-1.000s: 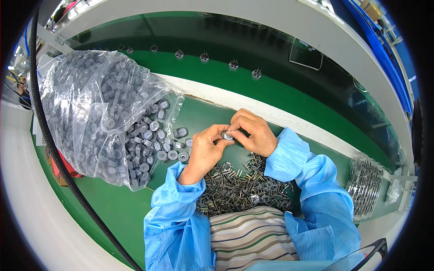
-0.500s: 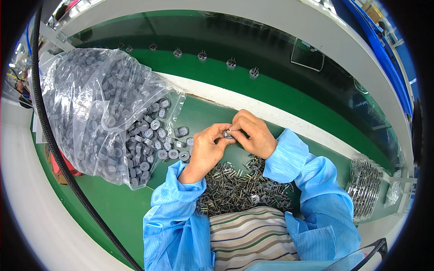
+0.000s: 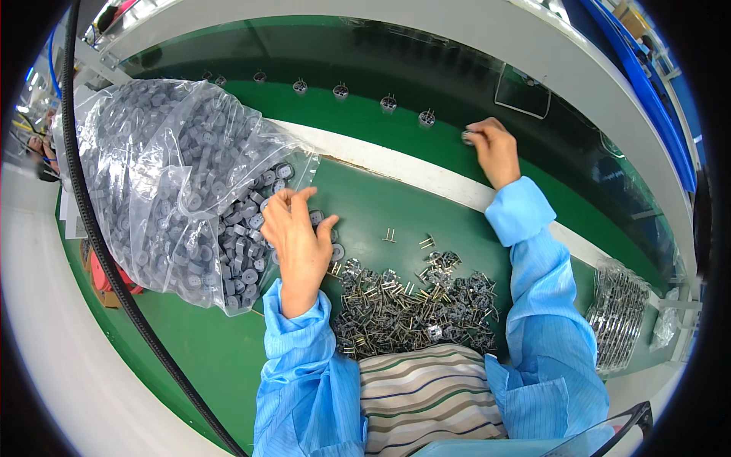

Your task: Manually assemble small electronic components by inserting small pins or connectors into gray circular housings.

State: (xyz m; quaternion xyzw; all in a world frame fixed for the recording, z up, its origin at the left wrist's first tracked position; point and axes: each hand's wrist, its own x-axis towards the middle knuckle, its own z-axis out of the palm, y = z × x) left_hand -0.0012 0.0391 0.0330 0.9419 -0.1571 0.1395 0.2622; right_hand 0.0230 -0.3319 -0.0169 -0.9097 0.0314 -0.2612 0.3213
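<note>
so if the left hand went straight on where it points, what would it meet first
Likely grey pieces at the mouth of the clear bag, just ahead of the left hand; it might pass above, as depth is unclear.

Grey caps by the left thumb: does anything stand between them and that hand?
Nothing visible does. The grey caps just beside the left hand lie loose and uncovered on the green table. Farther left, the clear bag covers many others.
</note>
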